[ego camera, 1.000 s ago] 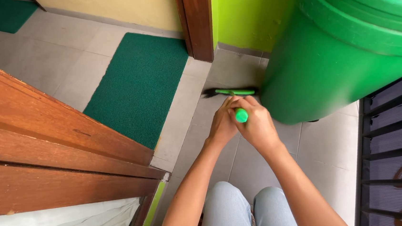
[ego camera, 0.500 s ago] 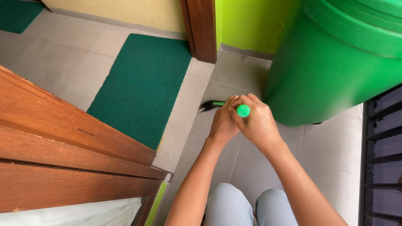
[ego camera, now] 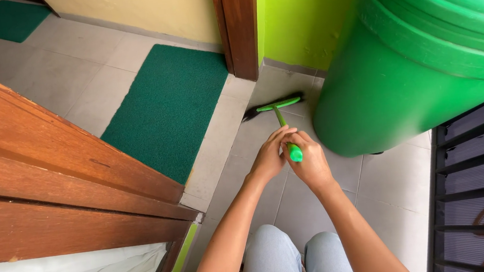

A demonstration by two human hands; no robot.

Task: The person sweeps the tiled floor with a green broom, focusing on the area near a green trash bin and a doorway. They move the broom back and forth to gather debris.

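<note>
A green broom (ego camera: 277, 105) with dark bristles rests head-down on the grey tiled floor (ego camera: 316, 196), close to the green wall and the wooden door post. Its green handle runs back towards me. My left hand (ego camera: 271, 155) and my right hand (ego camera: 308, 162) are both wrapped around the top of that handle, the left slightly lower on it, the right near the rounded green end. Both arms reach forward over my knees in light jeans.
A large green barrel (ego camera: 420, 64) stands right of the broom, almost touching it. A green doormat (ego camera: 170, 107) lies to the left, a wooden door post (ego camera: 240, 27) ahead, brown wooden steps (ego camera: 56, 185) at the left, a dark metal grille (ego camera: 476, 192) at the right.
The broom head has swept forward and left, away from the barrel's base towards the door post. Both hands stayed on the handle and shifted with it.
</note>
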